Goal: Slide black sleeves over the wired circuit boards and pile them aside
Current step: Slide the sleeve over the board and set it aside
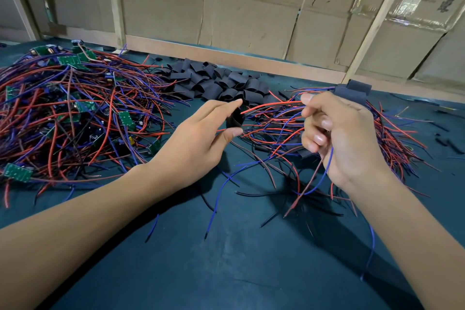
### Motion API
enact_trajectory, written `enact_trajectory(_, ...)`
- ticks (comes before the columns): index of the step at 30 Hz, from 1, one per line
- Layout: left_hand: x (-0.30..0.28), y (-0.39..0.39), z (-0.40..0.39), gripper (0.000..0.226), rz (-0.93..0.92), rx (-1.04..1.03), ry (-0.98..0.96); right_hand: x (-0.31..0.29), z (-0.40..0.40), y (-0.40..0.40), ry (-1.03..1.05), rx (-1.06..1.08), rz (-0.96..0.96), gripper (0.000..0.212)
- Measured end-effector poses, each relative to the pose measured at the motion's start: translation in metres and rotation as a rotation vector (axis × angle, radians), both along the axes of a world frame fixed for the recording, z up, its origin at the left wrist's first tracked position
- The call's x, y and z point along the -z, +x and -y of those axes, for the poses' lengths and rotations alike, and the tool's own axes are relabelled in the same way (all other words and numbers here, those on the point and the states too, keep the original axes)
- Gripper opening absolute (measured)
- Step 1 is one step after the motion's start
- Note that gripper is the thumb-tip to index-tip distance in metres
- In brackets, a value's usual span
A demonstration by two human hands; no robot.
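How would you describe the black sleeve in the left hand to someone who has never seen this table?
On the green table, a heap of black sleeves lies by the far edge. Just in front of it, the left hand pinches one sleeve between finger and thumb. Only this one is lifted, its open end facing red wires.

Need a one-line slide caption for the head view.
Left hand pinches a black sleeve open while right hand feeds bundled wires toward its mouth.
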State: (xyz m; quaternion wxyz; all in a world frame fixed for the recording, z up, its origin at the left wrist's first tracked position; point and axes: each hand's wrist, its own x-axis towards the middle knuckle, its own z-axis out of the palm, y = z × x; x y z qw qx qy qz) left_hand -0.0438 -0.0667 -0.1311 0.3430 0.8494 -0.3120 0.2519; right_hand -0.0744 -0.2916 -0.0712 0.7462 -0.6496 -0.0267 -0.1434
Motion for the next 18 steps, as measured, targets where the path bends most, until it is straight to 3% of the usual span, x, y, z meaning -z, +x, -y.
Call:
enact_trajectory(7,0.002,0.002,0.0,0.048,0.017,0.038,0.013,0.005,-0.001,0.002,-0.131,0.01,-0.064,0.025)
enact_trajectory(14,0.002,0.0,0.001,0.043,0.083,-0.033,-0.002,0.011,-0.004,-0.004,-0.469,0.012,0.097,0.026)
enact_trajectory(16,0.001,-0.001,0.002,0.034,0.137,-0.075,0.024,0.011,-0.006,-0.006,-0.528,-0.077,0.022,0.023)
enact_trajectory(18,0.0,-0.002,0.002,0.022,0.148,-0.148,0.047,0.01,-0.008,-0.007,-0.353,-0.274,-0.222,0.023)
